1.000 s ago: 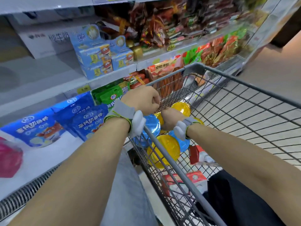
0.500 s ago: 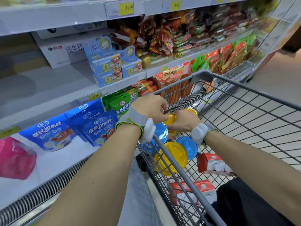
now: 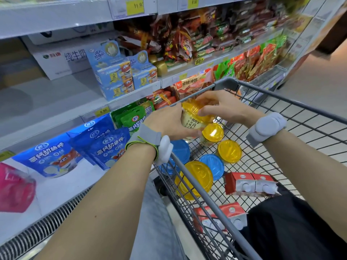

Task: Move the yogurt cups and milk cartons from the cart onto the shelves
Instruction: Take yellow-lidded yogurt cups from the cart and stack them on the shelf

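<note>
Yellow-lidded cup: a round yogurt cup with a translucent yellow plastic lid and pale printed side [image 3: 195,117], lifted above the cart's left rim and tilted on its side, lid toward the shelving.
Left hand: the left hand [image 3: 167,122] cups the yogurt cup from below and behind, fingers curled round its body — a real grip.
Right hand: the right hand [image 3: 223,107] rests over the lid end, fingertips [image 3: 203,112] bent onto the rim; it holds the same cup.
Cart: grey wire shopping cart [image 3: 281,117], still holding yellow-lidded cups [image 3: 199,175], blue-lidded cups [image 3: 212,166] and red-and-white milk cartons [image 3: 251,184] on its floor.
Shelves: white refrigerated shelves [image 3: 56,102] to the left; the middle tier shows bare space beside the pale blue boxed cups [image 3: 120,76].
Step in hand: carrying one cup out to the shelf, by my judgement.
Advice: right the cup before setting it down — lid up, base flat; keep the underside supported while crossing the rim; place it well back from the shelf edge.
Risk: a sideways cup may roll or strain its lid.
</note>
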Available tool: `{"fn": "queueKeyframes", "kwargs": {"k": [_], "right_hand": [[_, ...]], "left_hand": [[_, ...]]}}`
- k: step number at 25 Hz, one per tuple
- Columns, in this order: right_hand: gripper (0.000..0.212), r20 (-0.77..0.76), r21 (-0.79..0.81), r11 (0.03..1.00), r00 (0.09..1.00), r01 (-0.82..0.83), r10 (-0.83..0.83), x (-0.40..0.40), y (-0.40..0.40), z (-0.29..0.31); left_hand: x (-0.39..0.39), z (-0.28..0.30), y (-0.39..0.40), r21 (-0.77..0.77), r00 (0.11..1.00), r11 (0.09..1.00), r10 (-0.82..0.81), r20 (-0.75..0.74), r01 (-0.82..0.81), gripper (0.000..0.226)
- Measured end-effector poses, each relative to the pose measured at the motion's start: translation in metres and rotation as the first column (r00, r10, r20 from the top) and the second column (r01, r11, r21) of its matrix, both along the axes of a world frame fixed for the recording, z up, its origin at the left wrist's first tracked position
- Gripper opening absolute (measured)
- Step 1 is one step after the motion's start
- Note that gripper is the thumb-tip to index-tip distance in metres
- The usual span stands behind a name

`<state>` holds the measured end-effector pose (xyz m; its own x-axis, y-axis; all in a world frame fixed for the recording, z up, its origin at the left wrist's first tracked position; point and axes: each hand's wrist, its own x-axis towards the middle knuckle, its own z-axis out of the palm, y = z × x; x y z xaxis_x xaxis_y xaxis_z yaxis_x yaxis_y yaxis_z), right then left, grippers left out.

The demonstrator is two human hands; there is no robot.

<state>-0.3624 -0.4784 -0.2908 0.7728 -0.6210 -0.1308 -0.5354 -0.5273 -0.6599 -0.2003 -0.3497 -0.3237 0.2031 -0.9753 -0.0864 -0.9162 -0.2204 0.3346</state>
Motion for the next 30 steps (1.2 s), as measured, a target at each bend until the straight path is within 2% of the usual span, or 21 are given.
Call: {"fn": "queueKeyframes", "kwargs": {"k": [3, 5, 6, 7, 8, 9, 10, 11, 13, 16, 19, 24, 27, 30], "right_hand": [[0.046, 0.171, 0.223, 0.973, 0.985, -0.057, 0.019, -0.001, -0.008, -0.009], [0.031, 0.259, 0.427, 0.903, 0.950, 0.050, -0.175, 0.000, -0.019, -0.029], [0.029, 0.206, 0.423, 0.893, 0.944, 0.153, -0.259, 0.000, -0.027, -0.043], [0.032, 0.068, 0.286, 0.922, 0.954, 0.261, -0.291, 0.000, -0.036, -0.060], [0.038, -0.135, 0.074, 0.951, 0.948, 0.301, -0.289, -0.002, -0.045, -0.081], [0.044, -0.326, -0.100, 0.956, 0.899, 0.274, -0.292, -0.004, -0.052, -0.101], [0.047, -0.463, -0.210, 0.949, 0.831, 0.236, -0.309, -0.005, -0.056, -0.119], [0.048, -0.546, -0.270, 0.941, 0.772, 0.205, -0.325, -0.005, -0.055, -0.132], [0.056, -0.616, -0.318, 0.934, 0.714, 0.160, -0.332, -0.002, -0.052, -0.149], [0.062, -0.609, -0.366, 0.917, 0.703, 0.161, -0.367, 0.004, -0.056, -0.157], [0.064, -0.613, -0.298, 0.929, 0.701, 0.220, -0.363, 0.004, -0.063, -0.159], [0.057, -0.523, -0.222, 0.937, 0.778, 0.270, -0.349, 0.003, -0.059, -0.159], [0.057, -0.439, -0.177, 0.935, 0.826, 0.306, -0.353, 0.002, -0.048, -0.147], [0.047, -0.350, -0.155, 0.935, 0.868, 0.318, -0.353, 0.002, -0.034, -0.123]], "left_hand": [[-0.003, 0.002, 0.003, -0.065, 0.993, 0.995, 0.069, -0.094, -0.076, 0.078], [-0.005, 0.006, 0.005, -0.050, 0.995, 0.995, 0.082, -0.052, -0.085, 0.076], [-0.006, 0.008, 0.005, -0.038, 0.996, 0.996, 0.083, -0.022, -0.084, 0.076], [-0.006, 0.009, 0.006, -0.030, 0.996, 0.996, 0.086, -0.005, -0.086, 0.078], [-0.006, 0.009, 0.006, -0.023, 0.996, 0.996, 0.086, -0.003, -0.086, 0.078], [-0.007, 0.010, 0.006, -0.018, 0.996, 0.996, 0.085, -0.005, -0.085, 0.078], [-0.008, 0.010, 0.007, -0.015, 0.996, 0.996, 0.085, -0.005, -0.085, 0.077], [-0.008, 0.010, 0.007, -0.016, 0.996, 0.996, 0.084, -0.003, -0.084, 0.074], [-0.008, 0.009, 0.007, -0.023, 0.997, 0.997, 0.080, 0.011, -0.080, 0.072], [-0.007, 0.007, 0.006, -0.003, 0.997, 0.998, 0.065, 0.038, -0.065, 0.073], [-0.007, 0.006, 0.006, 0.005, 0.997, 0.998, 0.056, 0.048, -0.056, 0.073], [-0.005, 0.004, 0.005, -0.020, 0.998, 0.998, 0.057, 0.027, -0.056, 0.072], [-0.006, 0.006, 0.006, -0.033, 0.999, 0.998, 0.047, 0.015, -0.047, 0.073], [-0.006, 0.008, 0.008, -0.076, 0.998, 0.996, 0.051, -0.040, -0.054, 0.070]]}}
